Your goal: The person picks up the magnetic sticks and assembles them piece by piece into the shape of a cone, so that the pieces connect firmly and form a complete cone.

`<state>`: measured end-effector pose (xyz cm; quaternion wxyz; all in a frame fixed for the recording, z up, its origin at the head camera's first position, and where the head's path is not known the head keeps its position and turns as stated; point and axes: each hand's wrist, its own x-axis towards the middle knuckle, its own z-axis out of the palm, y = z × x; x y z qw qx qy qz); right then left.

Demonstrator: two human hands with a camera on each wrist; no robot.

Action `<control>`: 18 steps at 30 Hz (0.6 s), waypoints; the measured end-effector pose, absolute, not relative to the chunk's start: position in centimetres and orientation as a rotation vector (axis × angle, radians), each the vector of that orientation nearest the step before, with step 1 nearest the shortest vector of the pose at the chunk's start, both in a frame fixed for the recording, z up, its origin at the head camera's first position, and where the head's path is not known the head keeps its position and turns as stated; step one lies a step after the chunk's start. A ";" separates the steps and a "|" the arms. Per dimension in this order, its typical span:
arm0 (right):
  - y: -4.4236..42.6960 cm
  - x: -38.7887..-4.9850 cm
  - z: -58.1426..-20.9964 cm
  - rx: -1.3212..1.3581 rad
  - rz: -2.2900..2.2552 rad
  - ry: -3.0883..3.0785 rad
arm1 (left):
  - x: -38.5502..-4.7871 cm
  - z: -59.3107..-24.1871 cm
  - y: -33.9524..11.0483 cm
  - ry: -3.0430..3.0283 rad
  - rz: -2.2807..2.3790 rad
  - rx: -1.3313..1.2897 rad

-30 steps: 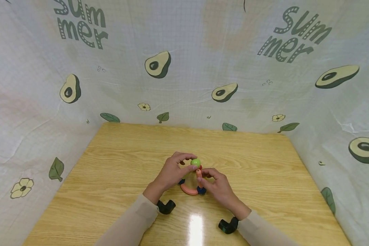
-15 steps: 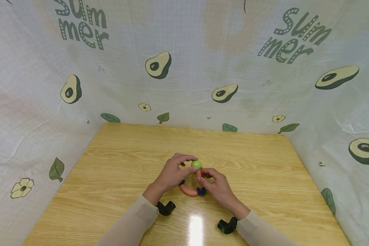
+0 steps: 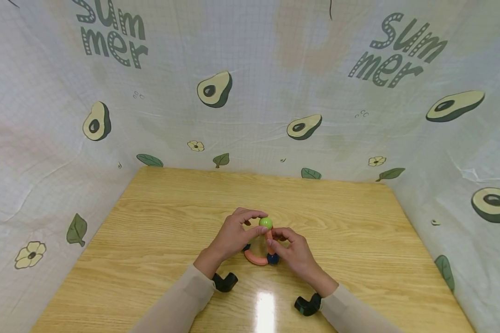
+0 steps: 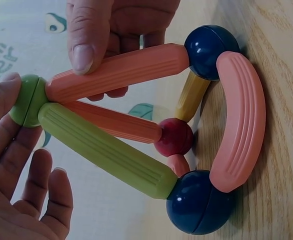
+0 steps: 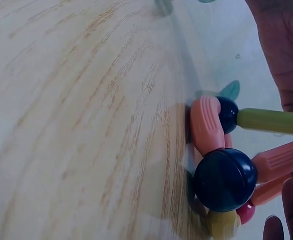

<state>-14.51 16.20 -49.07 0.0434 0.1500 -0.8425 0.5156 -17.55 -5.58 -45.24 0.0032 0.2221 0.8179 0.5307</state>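
A small frame of magnetic rods and balls stands on the table. Its peak is a green ball (image 4: 29, 100), which my left hand (image 3: 233, 231) pinches between thumb and fingers. My right hand (image 3: 293, 249) pinches a straight coral rod (image 4: 121, 72) that runs from the green ball down to a blue ball (image 4: 211, 50). A green rod (image 4: 106, 150) and an orange rod (image 4: 119, 125) also meet the peak; they reach down to another blue ball (image 4: 199, 202) and a red ball (image 4: 174, 136). Along the base lie a curved coral rod (image 4: 241, 120) and a yellow rod (image 4: 192, 95).
The wooden table (image 3: 183, 199) surrounds the frame on all sides. A pale cloth (image 3: 258, 69) printed with avocados and leaves hangs behind and at both sides. Black wrist mounts (image 3: 225, 281) sit at both wrists.
The coral rod's upper end stood bare beside the green ball one second ago; now it meets the ball's underside. The ball has shifted slightly down. Both hands keep their hold.
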 end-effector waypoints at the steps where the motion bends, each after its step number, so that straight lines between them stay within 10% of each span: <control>1: 16.2 -14.5 -49.0 0.455 1.576 -2.581 | -17.6 -45.2 -5.6 2.573 1.657 0.696; 18: 16.3 -14.7 -48.9 0.414 1.574 -2.603 | -17.7 -45.2 -5.5 2.658 1.603 0.718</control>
